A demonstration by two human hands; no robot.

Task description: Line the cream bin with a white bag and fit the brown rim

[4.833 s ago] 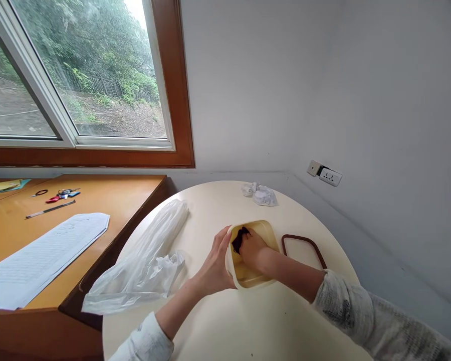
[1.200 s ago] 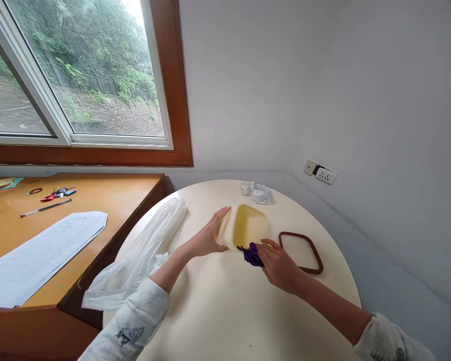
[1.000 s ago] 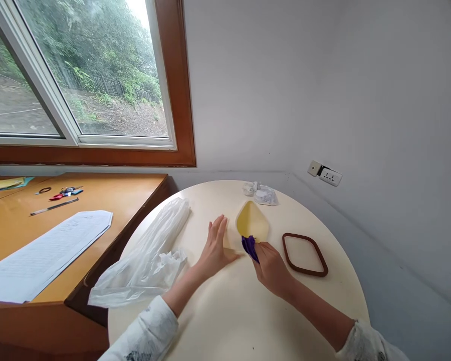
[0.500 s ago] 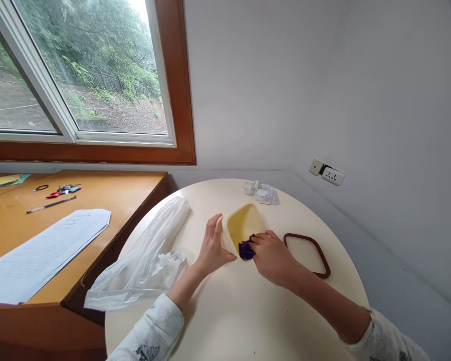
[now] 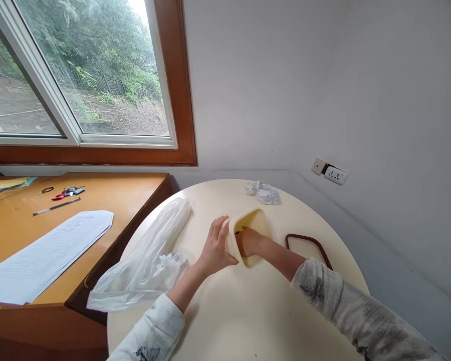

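A pale yellow plastic bin (image 5: pixel 232 241) with rounded corners is on the round table, its mouth tipped toward me. My left hand (image 5: pixel 218 246) grips the bin's left side, fingers behind and thumb in front. Deep in the bin is my right hand (image 5: pixel 250 240), its fingers mostly hidden. A small dark bit of the purple cloth (image 5: pixel 237 232) shows beside those fingers; the rest is out of sight. To the right, partly behind my right sleeve, lies a brown frame (image 5: pixel 304 236) with rounded corners.
A crumpled clear plastic bag (image 5: pixel 150 255) covers the left of the round table (image 5: pixel 240 321). Small white bundles (image 5: pixel 266 193) sit at its back edge. The wooden desk (image 5: pixel 135 190) at left holds papers (image 5: pixel 60 250), a pen (image 5: pixel 56 206) and keys (image 5: pixel 69 192).
My right hand has pushed from the bin's near rim down inside, taking the purple cloth mostly out of sight. The bin has tipped and shifted slightly right, with my left hand still on it.
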